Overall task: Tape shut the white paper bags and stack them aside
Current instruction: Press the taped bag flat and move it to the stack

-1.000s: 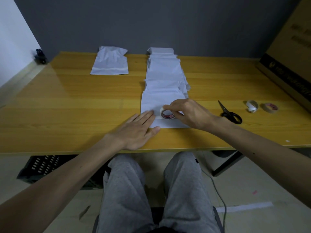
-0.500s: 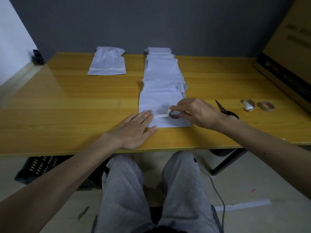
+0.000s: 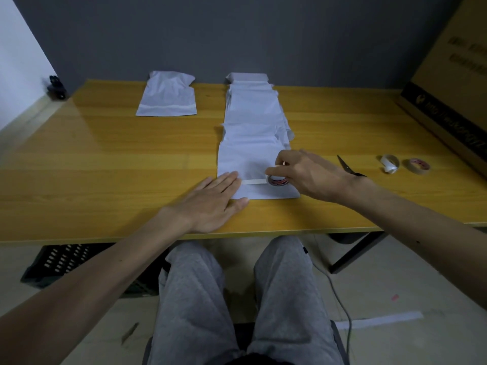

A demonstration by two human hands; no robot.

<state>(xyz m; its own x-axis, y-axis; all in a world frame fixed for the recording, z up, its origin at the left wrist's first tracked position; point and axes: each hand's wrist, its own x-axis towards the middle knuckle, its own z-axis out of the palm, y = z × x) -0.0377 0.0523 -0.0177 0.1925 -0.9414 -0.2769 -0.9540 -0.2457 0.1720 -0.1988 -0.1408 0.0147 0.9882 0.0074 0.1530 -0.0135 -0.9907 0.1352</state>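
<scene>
Yellow wooden counter (image 3: pixel 105 159), grey wall behind, dim light. A row of overlapping white bags (image 3: pixel 253 109) runs down the middle. The nearest bag (image 3: pixel 242 159) lies by the front edge.

- Left hand (image 3: pixel 210 204): flat, fingers straight, pressing the bag's left corner and the tape's free end.
- Right hand (image 3: pixel 308 175): fingers curled round the tape roll (image 3: pixel 276 180), with a short strip (image 3: pixel 253 182) drawn out over the bag's folded end.
- One bag (image 3: pixel 167 98) lies apart at the far left, likely the finished pile.
- Scissors (image 3: pixel 347 167) lie just behind the right wrist.

Risks, as I judge them:
- If the left hand eases, the light bag slides with the pull and the strip lands crooked, off the fold.
- Slack tape may wrinkle or stick to itself.
- Peeling it back would likely tear thin paper.
- Both hands are busy; reaching for the scissors means letting go of something.
</scene>
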